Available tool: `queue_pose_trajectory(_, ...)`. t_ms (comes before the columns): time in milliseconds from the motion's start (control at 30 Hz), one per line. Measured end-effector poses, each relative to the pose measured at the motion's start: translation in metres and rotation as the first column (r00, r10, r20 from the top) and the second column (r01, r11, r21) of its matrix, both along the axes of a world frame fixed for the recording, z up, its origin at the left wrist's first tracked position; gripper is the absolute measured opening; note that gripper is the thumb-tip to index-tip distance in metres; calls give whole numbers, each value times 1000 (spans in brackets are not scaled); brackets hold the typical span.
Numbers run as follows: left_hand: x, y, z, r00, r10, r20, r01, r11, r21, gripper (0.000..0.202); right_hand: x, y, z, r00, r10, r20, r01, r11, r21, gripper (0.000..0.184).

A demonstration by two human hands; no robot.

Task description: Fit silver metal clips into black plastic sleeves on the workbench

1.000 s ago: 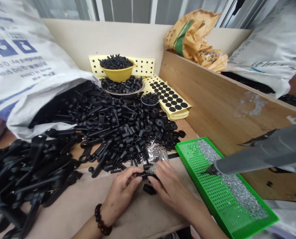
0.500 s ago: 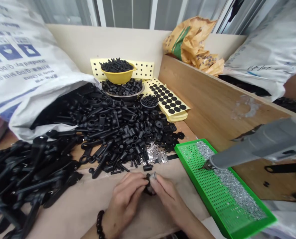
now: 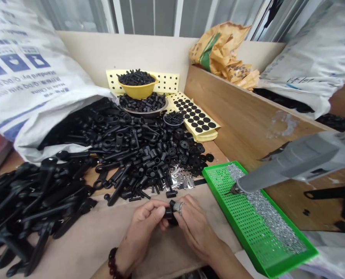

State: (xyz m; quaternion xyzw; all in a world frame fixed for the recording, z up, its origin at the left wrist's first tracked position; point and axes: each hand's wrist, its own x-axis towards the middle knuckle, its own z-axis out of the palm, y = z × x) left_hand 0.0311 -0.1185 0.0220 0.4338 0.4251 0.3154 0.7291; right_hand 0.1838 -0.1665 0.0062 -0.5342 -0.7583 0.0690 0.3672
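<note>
Above the table [image 3: 172, 255], a black plastic part [image 3: 169, 212] is clamped between the left hand [image 3: 141, 228] and right hand [image 3: 194, 228], which are held together. A heap of black parts [image 3: 137, 155] is piled beyond them; a green tray [image 3: 242, 224] of screws [image 3: 271, 217] is placed to the right, beneath a grey electric screwdriver [image 3: 294, 162].

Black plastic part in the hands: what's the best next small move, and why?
Probably turn the black plastic part toward the grey electric screwdriver: the left hand and right hand both hold it, and the tip hangs over the green perforated tray of small silver fasteners, close beside them.
</note>
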Motion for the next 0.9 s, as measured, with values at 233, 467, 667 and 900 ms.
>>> queue_pose_trajectory(233, -1, -3, -1, 998, -57, -12, 57, 997, -43, 29, 2, -3, -7, 995, -24, 99, 17, 998, 63, 27)
queue_pose_trajectory(467, -2, -1, 4, 982, -80, -169, 137, 925, 355, 15, -1, -6, 1, 993, -42, -114, 35, 997, -66, 28)
queue_pose_trajectory(667, -5, -1, 4, 966, -42, -255, 209, 706, 676, 9, -5, -10, 0, 944, -103, -312, 17, 964, -266, 28)
queue_pose_trajectory(900, -3, -3, 6, 965, 14, -264, 205, 589, 781, 13, -12, -9, 1, 909, -147, -389, 34, 959, -281, 29)
